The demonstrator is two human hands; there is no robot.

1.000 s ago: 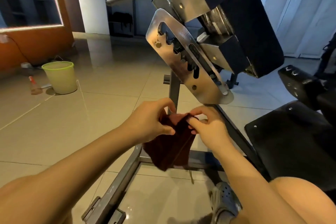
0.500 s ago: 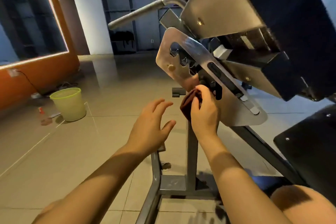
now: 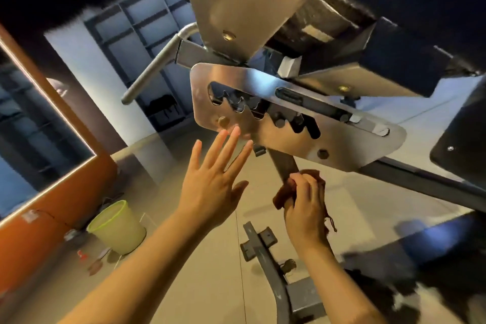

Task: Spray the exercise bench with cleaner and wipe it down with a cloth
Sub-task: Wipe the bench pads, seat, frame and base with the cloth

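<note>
right hand (image 3: 305, 208) is gripping the dark red cloth (image 3: 285, 193) against the bench's upright post (image 3: 285, 166), just under the notched adjuster plate (image 3: 294, 123); left hand (image 3: 213, 181) is hovering spread, fingertips at the plate's lower edge. Risk: fingers or cloth fringe catching in the notches if the backrest is shifting

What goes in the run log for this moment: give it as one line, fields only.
phase: wiping frame | right hand: grips dark red cloth against grey metal upright post | left hand: open, fingertips near notched steel adjustment plate
</note>
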